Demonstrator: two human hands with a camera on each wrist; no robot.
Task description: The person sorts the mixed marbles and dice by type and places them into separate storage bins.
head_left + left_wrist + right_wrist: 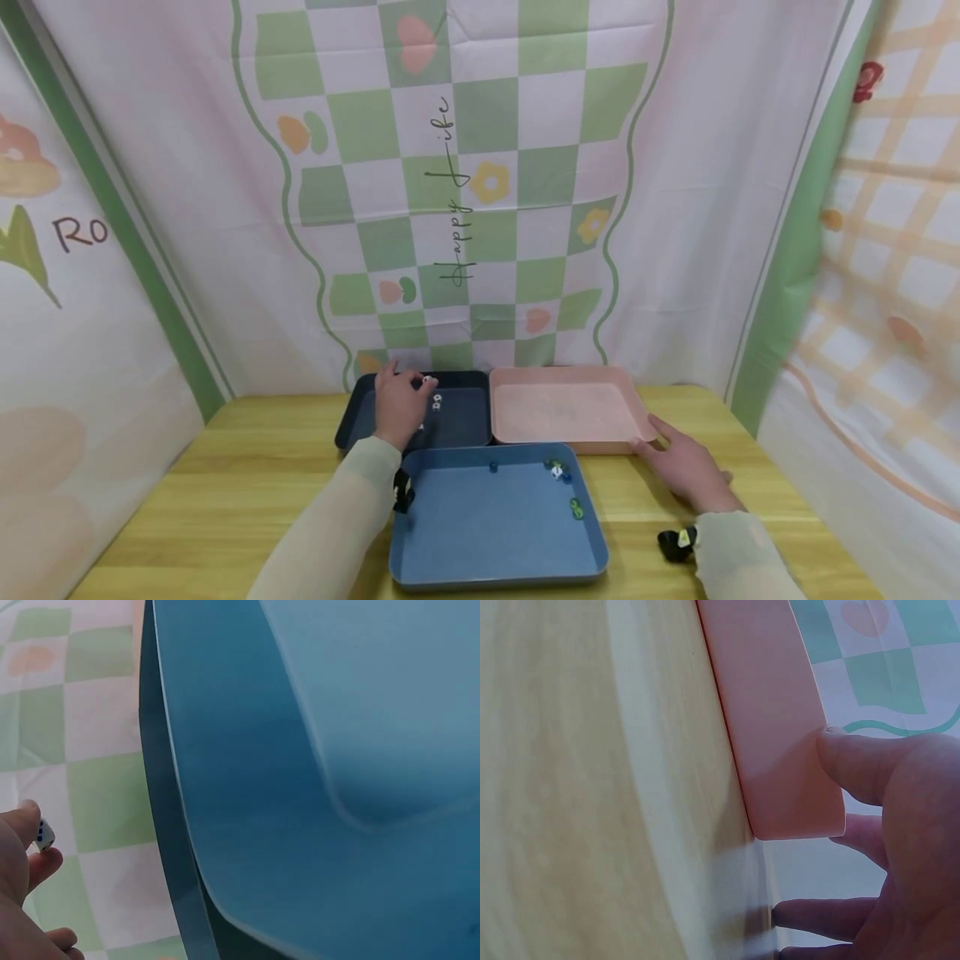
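Note:
My left hand is over the dark navy tray, pinching a white die with dark pips between thumb and forefinger. A few more white dice lie on that tray's floor, partly hidden by the hand. At the front right corner of the pink tray, my right hand rests with its thumb against the rim and its fingers extended along the side. In front, the blue tray holds a blue die, a white die and several green and blue pieces, including green ones by the right wall.
All three trays stand on a wood-grain table, the navy and pink ones side by side at the back. A checkered cloth hangs right behind them. Black wrist devices are on both wrists.

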